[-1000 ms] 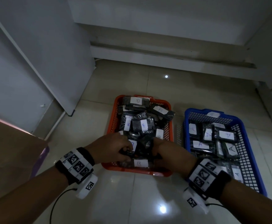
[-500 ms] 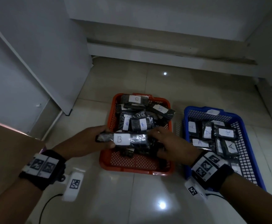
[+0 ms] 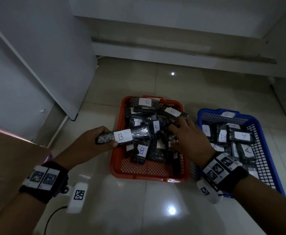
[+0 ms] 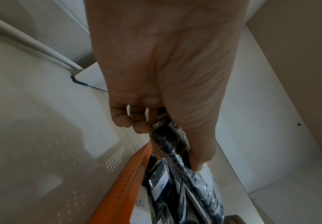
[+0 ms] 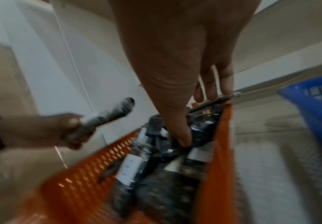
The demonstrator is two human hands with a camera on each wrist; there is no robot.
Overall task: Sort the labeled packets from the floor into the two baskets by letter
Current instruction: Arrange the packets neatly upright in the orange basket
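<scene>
bare indoor corner: glossy tiled floor (image 3: 127, 82), plain white walls (image 3: 37, 39).

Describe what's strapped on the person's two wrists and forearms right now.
Both forearms are bare, with no sleeves. Each wrist wears a black band topped with white panels printed with square black-and-white markers. A white block with one such marker hangs under each wrist; a thin dark cable trails from the left one.

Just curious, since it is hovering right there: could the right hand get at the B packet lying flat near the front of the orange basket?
Probably yes. The right hand is open above the orange basket, and the B packet lies uncovered on top nearby.
</scene>
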